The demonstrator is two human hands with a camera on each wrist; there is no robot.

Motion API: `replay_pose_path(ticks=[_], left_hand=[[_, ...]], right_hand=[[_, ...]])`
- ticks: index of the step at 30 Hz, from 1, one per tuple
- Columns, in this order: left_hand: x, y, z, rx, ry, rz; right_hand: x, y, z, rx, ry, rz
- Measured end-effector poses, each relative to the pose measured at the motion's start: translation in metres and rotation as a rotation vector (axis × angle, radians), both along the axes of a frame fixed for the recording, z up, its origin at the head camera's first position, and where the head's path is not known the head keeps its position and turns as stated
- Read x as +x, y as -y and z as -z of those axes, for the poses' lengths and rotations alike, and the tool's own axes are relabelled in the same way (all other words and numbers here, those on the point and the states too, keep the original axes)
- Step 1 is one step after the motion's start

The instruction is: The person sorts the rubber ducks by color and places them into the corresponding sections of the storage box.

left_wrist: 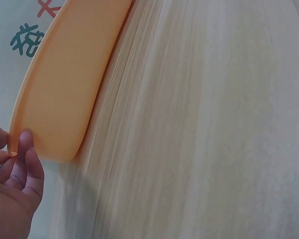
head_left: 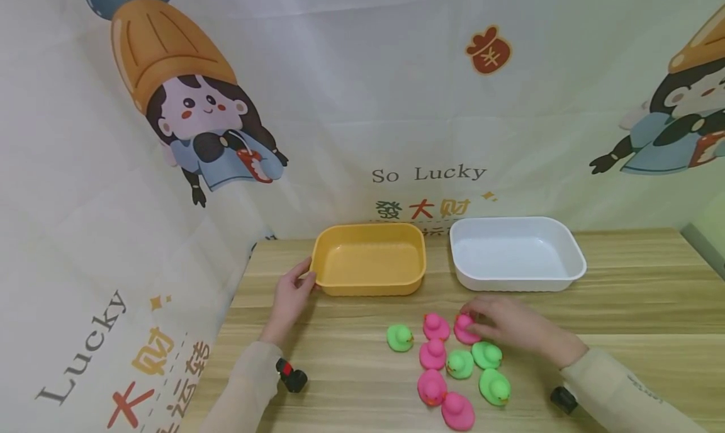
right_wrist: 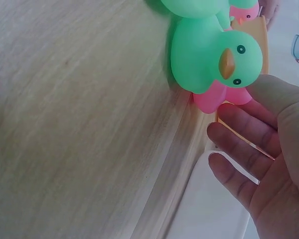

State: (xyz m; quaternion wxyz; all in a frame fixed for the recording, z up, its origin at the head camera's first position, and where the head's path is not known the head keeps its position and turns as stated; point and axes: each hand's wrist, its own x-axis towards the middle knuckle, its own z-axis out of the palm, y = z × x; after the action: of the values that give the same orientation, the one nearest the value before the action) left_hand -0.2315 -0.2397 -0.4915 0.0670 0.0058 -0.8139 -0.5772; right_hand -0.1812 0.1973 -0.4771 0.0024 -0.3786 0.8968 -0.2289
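My left hand (head_left: 291, 299) pinches the left rim of a yellow plastic basin (head_left: 368, 290); in the left wrist view, fingers lie on both sides of its orange-looking wall (left_wrist: 74, 84). At the top right of the duck group, my right hand (head_left: 504, 320) has thumb and forefinger around a pink rubber duck (head_left: 463, 330). A green duck (right_wrist: 202, 59) partly hides that pink duck (right_wrist: 209, 99) in the right wrist view, where the other fingers (right_wrist: 239, 181) are spread. Just below the held duck sits another green duck (head_left: 487, 355).
More pink ducks (head_left: 432, 388) and green ducks (head_left: 495, 388) lie grouped on the wooden table (head_left: 340, 382). One green duck (head_left: 399, 338) sits apart to the left. A white basin (head_left: 518, 284) stands right of the yellow one. Behind both hangs a printed cloth (head_left: 362, 106).
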Motion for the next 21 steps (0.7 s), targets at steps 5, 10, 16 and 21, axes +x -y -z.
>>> replay_pose_path(ticks=[5, 10, 16, 21], left_hand=[[-0.001, -0.001, -0.001, -0.033, -0.005, -0.013], [-0.002, -0.001, -0.001, -0.045, 0.005, -0.026], [-0.002, -0.002, -0.001, -0.053, 0.013, -0.028], [-0.001, -0.002, 0.000, -0.061, 0.012, -0.028]], right_hand=[[0.000, 0.002, -0.002, 0.001, -0.001, 0.002], [0.000, 0.003, -0.003, 0.005, 0.009, 0.002], [-0.002, 0.002, -0.010, 0.006, 0.039, 0.008], [-0.009, 0.002, -0.026, 0.004, 0.011, -0.008]])
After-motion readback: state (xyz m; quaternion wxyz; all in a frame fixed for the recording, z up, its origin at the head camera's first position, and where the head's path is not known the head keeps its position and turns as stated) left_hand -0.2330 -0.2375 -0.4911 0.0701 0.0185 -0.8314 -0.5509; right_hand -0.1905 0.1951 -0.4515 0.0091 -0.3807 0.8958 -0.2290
